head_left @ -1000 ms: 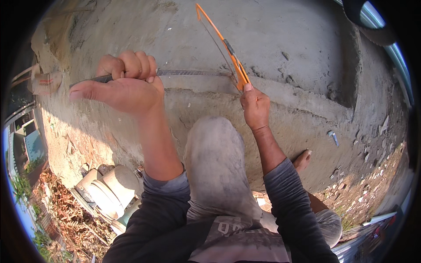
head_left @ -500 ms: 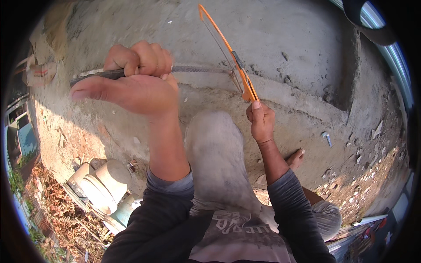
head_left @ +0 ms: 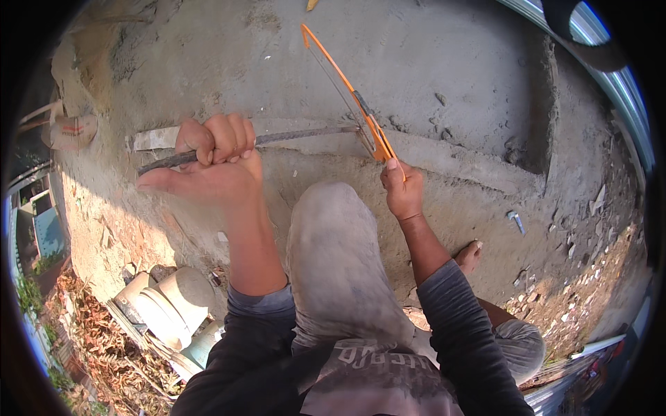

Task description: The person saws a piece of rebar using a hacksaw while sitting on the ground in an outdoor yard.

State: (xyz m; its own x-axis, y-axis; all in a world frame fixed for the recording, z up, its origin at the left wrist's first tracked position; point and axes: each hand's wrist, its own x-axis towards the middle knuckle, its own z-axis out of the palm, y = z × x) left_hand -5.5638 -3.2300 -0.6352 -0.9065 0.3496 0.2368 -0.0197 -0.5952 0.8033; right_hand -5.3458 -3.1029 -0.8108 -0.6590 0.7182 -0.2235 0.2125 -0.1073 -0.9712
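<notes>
My left hand [head_left: 211, 163] is closed around a dark ribbed steel bar [head_left: 305, 134], its thumb stretched along one end. From that fist the bar runs right across the pale edge of the ground. My right hand [head_left: 404, 188] grips the lower end of an orange hacksaw [head_left: 357, 100], whose frame tilts up and to the left. The thin blade meets the bar near its right end, close to the hacksaw's handle. Whether the blade is cut into the bar is too small to tell.
My knee [head_left: 336, 229] is between my forearms. Grey cement ground [head_left: 388, 55] with a raised edge [head_left: 458, 161] extends beyond. Pale buckets [head_left: 184, 295] sit by dry leaves at lower left. A small blue object [head_left: 515, 220] lies at right; a sack [head_left: 73, 132] stands far left.
My left hand and the bar have come lower in view, nearer to me. The hacksaw has shifted slightly left, its tip lower. Both hands keep their grip.
</notes>
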